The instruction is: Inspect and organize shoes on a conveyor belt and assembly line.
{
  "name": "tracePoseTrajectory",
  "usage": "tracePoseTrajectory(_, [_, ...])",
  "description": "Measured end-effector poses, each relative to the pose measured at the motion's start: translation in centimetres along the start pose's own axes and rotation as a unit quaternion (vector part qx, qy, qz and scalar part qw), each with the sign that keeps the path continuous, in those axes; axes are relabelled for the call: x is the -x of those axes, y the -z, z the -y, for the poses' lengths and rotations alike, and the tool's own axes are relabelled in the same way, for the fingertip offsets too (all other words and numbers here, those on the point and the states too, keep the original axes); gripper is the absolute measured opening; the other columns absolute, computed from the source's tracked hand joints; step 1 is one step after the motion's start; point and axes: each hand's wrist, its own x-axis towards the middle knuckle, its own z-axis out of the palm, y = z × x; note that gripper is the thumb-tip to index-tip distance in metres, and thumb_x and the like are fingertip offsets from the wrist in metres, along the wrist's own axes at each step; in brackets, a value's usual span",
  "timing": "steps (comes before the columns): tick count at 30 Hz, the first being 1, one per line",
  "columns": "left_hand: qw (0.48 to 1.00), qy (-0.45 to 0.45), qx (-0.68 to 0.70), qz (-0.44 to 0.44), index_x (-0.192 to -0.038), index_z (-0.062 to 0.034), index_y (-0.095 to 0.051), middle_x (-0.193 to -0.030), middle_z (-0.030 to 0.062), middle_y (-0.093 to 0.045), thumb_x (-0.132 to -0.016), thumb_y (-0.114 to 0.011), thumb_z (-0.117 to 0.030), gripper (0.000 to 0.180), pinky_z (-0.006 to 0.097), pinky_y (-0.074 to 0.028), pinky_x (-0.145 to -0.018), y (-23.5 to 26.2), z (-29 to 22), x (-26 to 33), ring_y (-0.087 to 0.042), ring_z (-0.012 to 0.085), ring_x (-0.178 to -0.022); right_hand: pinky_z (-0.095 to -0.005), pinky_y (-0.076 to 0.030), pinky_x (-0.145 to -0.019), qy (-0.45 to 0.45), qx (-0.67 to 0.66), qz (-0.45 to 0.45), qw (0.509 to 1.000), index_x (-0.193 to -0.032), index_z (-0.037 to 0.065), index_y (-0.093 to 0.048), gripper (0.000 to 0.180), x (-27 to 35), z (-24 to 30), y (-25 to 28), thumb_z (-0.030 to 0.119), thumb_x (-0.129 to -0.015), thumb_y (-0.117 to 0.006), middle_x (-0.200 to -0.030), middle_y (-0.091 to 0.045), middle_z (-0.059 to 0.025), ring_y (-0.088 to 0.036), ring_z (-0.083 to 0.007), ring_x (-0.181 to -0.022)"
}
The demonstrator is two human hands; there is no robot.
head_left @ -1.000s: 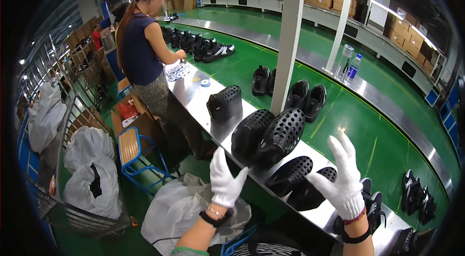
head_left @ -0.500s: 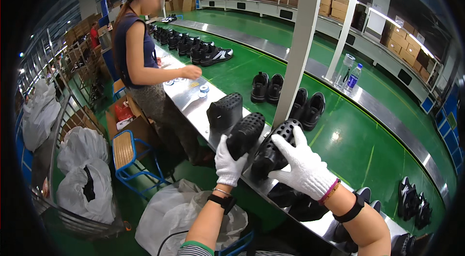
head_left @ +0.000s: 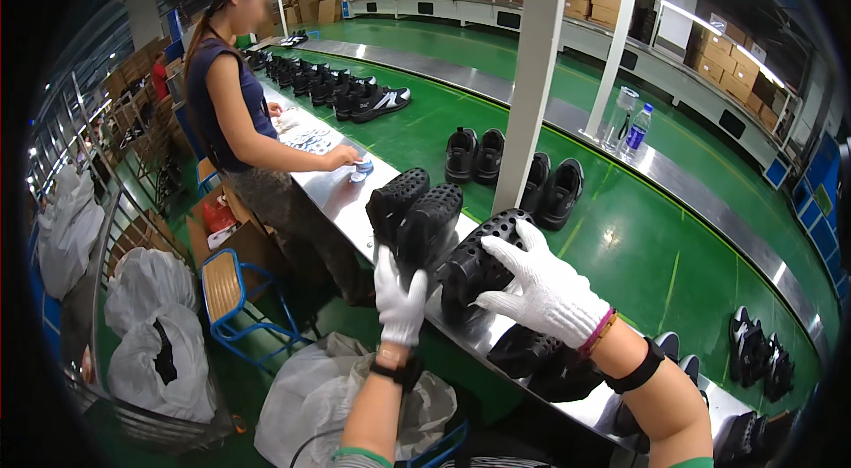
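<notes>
My left hand, in a white knit glove, grips the lower end of a black shoe between fingers and thumb. This shoe leans beside another black shoe, its dotted sole upward. Also gloved, my right hand spans a third black shoe, fingers across its dotted sole and thumb at its near side. All three are at the metal-topped bench. Closer to me, more black shoes lie along it, partly under my right forearm.
A co-worker at the left reaches a hand to a small blue-and-white roll. A white post rises behind my shoes. Shoe pairs stand on the green surface beyond. A blue-framed stool and plastic bags are at lower left.
Both hands have shifted left with their shoes. The left-hand shoe now rests closer against its neighbour. The co-worker's hand has lowered to the blue-and-white roll.
</notes>
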Motion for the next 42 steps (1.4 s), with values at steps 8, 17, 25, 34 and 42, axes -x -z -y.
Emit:
tracePoseTrajectory(8, [0.975,0.022,0.108,0.193,-0.161,0.0012,-0.017,-0.148,0.02,-0.05,-0.063,-0.099,-0.021,0.129,0.041,-0.043,-0.116,-3.6,-0.7,4.7,-0.052,0.0315,-0.137,-0.0477,-0.053,-0.102,0.012,-0.002,0.002,1.0,-0.148,0.019,-0.054,0.067,-0.6,-0.3,0.3,0.037,-0.087,-0.075,-0.151,-0.042,-0.0246,-0.062,-0.0476,-0.12])
tracePoseTrajectory(17, [0.997,-0.013,0.077,0.012,-0.14,-0.0033,-0.045,-0.13,0.0173,-0.063,-0.061,-0.1,-0.023,0.098,0.042,-0.055,-0.1,-4.4,0.6,6.7,-0.067,0.0305,-0.115,-0.0437,-0.047,-0.113,0.115,-0.046,0.015,0.992,-0.152,0.021,-0.051,0.066,-0.8,-1.9,-0.4,0.032,-0.09,-0.072,-0.162,-0.035,-0.0231,-0.051,-0.0433,-0.138])
tracePoseTrajectory(25, [0.996,0.007,-0.076,-0.037,-0.145,0.0025,-0.04,-0.138,0.0235,-0.056,-0.061,-0.1,-0.037,0.11,0.046,-0.047,-0.11,-4.8,0.3,4.5,-0.057,0.0398,-0.129,-0.0428,-0.048,-0.111,0.124,-0.039,-0.021,0.991,-0.145,0.013,-0.057,0.059,-4.5,-3.6,-0.2,0.024,-0.088,-0.066,-0.154,-0.045,-0.0219,-0.055,-0.0412,-0.132])
tracePoseTrajectory(34, [0.996,0.053,-0.07,-0.012,-0.156,0.0015,-0.031,-0.15,0.0255,-0.049,-0.066,-0.097,-0.029,0.116,0.046,-0.041,-0.117,-4.0,0.2,3.9,-0.05,0.0392,-0.138,-0.0433,-0.046,-0.112,0.098,-0.057,-0.183,0.977,-0.14,0.008,-0.061,0.055,5.2,-3.5,6.1,0.025,-0.091,-0.077,-0.141,-0.059,-0.021,-0.057,-0.0386,-0.132])
tracePoseTrajectory(42, [0.997,0.038,0.056,-0.024,-0.157,0.0037,-0.034,-0.155,0.0246,-0.044,-0.084,-0.083,-0.009,0.089,0.044,-0.036,-0.12,-1.0,-3.5,8.6,-0.047,0.0352,-0.141,-0.0494,-0.046,-0.111,-0.114,-0.017,-0.168,0.979,-0.149,0.004,-0.048,0.086,18.3,-4.3,2.0,0.04,-0.081,-0.085,-0.155,-0.04,-0.0336,-0.051,-0.0501,-0.136])
